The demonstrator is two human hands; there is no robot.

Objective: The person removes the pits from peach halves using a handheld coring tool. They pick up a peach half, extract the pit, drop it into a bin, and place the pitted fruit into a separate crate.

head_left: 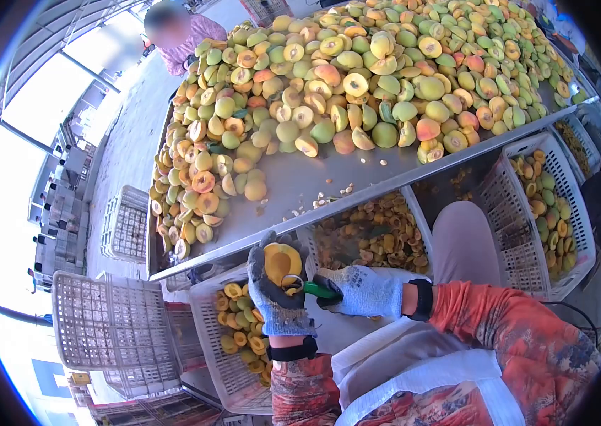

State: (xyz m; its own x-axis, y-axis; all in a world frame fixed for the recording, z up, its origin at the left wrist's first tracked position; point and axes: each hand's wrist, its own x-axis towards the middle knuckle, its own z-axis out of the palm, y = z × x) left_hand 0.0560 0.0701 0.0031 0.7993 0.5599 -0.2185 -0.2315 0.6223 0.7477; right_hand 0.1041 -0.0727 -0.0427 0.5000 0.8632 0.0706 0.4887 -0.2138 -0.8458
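Just below center, the left hand has its fingers curled around a cut fruit; the right hand grips a green-handled tool against it. Hollowed halves sit in the lower-left crate; a seemingly unworked heap covers much of the tabletop.

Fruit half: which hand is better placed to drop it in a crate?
Probably the left hand: it holds the fruit half near a crate of cut fruit, while the right hand grips a green-handled tool.

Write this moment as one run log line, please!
left hand: holding fruit half | right hand: gripping green-handled tool | tool tip: at fruit half | metal table: bearing fruit pile
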